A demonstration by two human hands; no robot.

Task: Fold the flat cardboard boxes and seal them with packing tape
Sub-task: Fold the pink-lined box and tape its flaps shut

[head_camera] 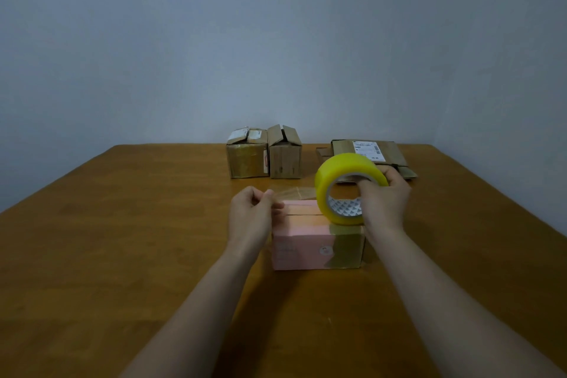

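Pinching the free end of the tape strip (296,192), the left grip (251,215) sits above the left end of the pink box (302,250); the right grip (385,202) curls through the core of the yellow tape roll (343,169) — on edge at the box's right end. The strip runs left-right over the lid. Behind the box, flat cardboard (391,154) bears a white label (368,150) — unreadable.

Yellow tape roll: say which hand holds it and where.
The right hand grips the yellow packing-tape roll by its rim, fingers hooked inside the core; the left hand pinches the tape's free end.
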